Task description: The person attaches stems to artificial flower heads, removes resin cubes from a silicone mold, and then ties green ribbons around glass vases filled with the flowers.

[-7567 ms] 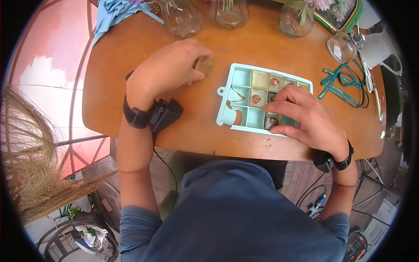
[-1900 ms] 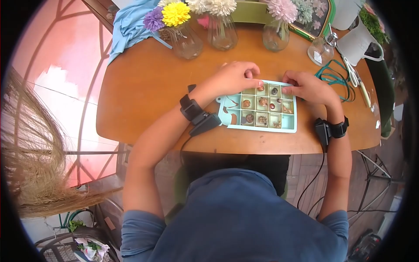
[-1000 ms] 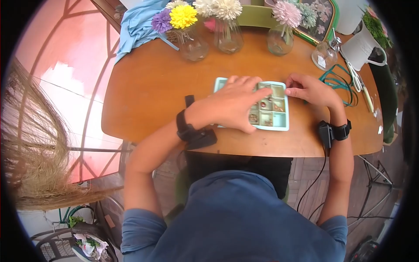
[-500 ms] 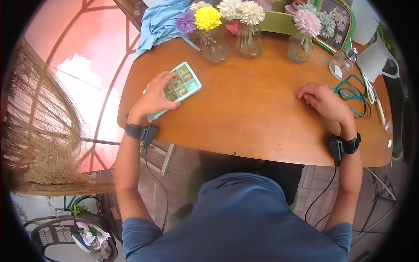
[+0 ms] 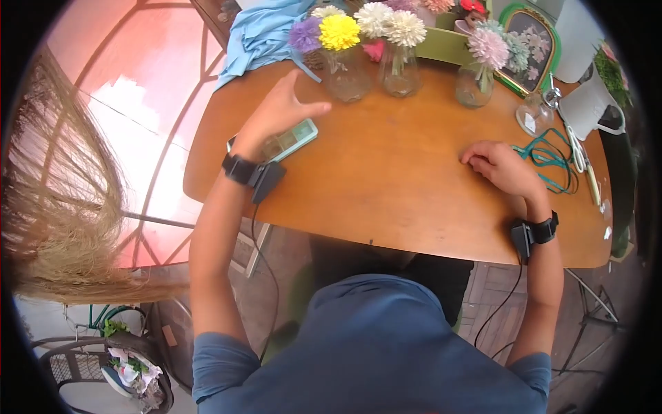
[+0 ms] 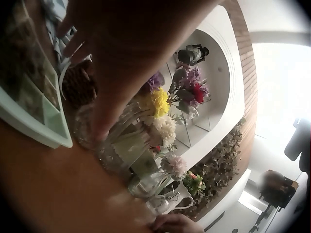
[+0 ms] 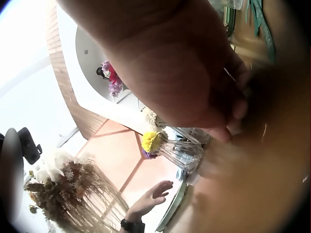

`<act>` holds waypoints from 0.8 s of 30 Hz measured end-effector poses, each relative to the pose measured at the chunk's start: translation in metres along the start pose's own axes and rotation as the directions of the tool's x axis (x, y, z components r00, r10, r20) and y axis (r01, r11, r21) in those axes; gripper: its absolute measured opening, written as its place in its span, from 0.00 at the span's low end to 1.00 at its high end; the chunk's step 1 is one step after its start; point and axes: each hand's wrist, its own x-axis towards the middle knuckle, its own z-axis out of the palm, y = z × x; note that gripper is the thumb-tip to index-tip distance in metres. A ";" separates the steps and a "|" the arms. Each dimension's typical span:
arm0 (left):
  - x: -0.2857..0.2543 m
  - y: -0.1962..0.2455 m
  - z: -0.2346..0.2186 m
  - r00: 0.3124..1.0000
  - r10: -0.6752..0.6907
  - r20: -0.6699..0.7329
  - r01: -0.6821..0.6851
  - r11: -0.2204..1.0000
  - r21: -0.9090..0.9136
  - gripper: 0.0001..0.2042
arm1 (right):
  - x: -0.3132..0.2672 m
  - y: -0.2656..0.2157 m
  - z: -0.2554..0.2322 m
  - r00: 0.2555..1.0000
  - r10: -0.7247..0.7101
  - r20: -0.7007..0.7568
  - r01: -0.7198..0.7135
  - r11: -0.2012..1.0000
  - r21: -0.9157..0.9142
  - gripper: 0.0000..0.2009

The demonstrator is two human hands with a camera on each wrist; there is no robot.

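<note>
My left hand (image 5: 281,109) is raised over the left side of the table, its thumb spread away from the fingers and nothing held. Beneath it lies the mint-green compartment tray (image 5: 301,141), mostly hidden by the hand and wrist. In the left wrist view the tray's rim (image 6: 34,123) shows apart from the hand, with small dried-looking pieces in its compartments. My right hand (image 5: 504,165) rests on the right part of the table, fingers loosely curled and holding nothing. A teal ribbon (image 5: 545,160) lies just beyond it.
Glass vases (image 5: 346,81) with artificial flowers stand along the back, close to my left hand. A blue cloth (image 5: 258,41) lies at the back left. At the right are a glass bottle (image 5: 533,119), white scissors (image 5: 578,153) and a white pitcher (image 5: 586,110).
My left hand carried the tray from the middle to the table's left side, let go of it and rose toward the back. The right hand came off the tray's edge and stayed at the right.
</note>
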 end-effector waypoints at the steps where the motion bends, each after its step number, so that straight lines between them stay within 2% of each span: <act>1: 0.013 0.007 0.009 0.999 0.004 -0.052 -0.007 0.998 -0.065 0.49 | 0.002 0.005 0.002 1.000 -0.028 0.015 0.028 0.999 -0.023 0.06; 3: 0.044 0.025 0.022 1.000 0.018 0.019 -0.012 0.963 -0.270 0.42 | -0.002 0.014 -0.002 0.999 -0.017 0.043 0.018 0.999 -0.028 0.07; 5: 0.059 0.041 0.040 0.997 0.050 -0.060 -0.073 0.861 -0.504 0.36 | -0.003 0.010 -0.005 0.998 0.029 0.059 -0.029 1.000 0.003 0.07; 8: 0.068 0.047 0.052 0.993 -0.039 -0.108 -0.031 0.816 -0.577 0.31 | -0.004 0.007 -0.007 0.997 0.051 0.064 -0.054 0.997 0.049 0.08; 11: 0.057 0.051 0.054 0.983 -0.046 -0.175 -0.052 0.855 -0.516 0.24 | -0.011 0.009 -0.017 0.995 0.063 0.079 -0.068 0.996 0.063 0.08; 12: 0.052 0.051 0.054 0.984 -0.087 -0.156 0.011 0.899 -0.438 0.21 | -0.018 0.005 -0.027 0.992 0.086 0.095 -0.090 0.995 0.039 0.09; 13: 0.043 0.056 0.054 0.991 -0.071 -0.116 0.010 0.887 -0.462 0.21 | -0.024 0.002 -0.036 0.988 0.109 0.111 -0.112 0.994 0.016 0.09; 16: 0.011 0.076 0.053 0.999 -0.014 -0.039 -0.010 0.835 -0.550 0.23 | -0.049 0.026 -0.068 0.992 0.127 -0.020 -0.127 0.992 0.022 0.09; 17: 0.003 0.083 0.055 0.999 0.013 -0.037 -0.031 0.831 -0.555 0.24 | -0.059 0.032 -0.080 0.968 0.239 -0.074 -0.241 0.970 -0.015 0.10; 18: -0.004 0.090 0.056 0.999 0.037 -0.034 -0.049 0.827 -0.560 0.24 | -0.066 0.061 -0.091 0.943 0.312 -0.115 -0.320 0.945 -0.061 0.10; 19: -0.009 0.097 0.058 0.998 0.061 -0.033 -0.069 0.824 -0.563 0.25 | -0.076 0.076 -0.096 0.882 0.361 -0.303 -0.418 0.896 -0.150 0.10; 20: -0.013 0.102 0.061 0.993 0.113 -0.038 -0.115 0.810 -0.575 0.25 | -0.084 0.080 -0.100 0.785 0.428 -0.448 -0.554 0.808 -0.198 0.12; 23: -0.021 0.122 0.067 0.983 0.181 0.031 -0.126 0.784 -0.607 0.24 | -0.109 0.145 -0.093 0.705 0.249 -0.664 -0.616 0.678 -0.401 0.12; 24: -0.024 0.129 0.068 0.982 0.178 0.056 -0.102 0.765 -0.635 0.23 | -0.113 0.153 -0.096 0.714 0.338 -0.613 -0.631 0.690 -0.355 0.13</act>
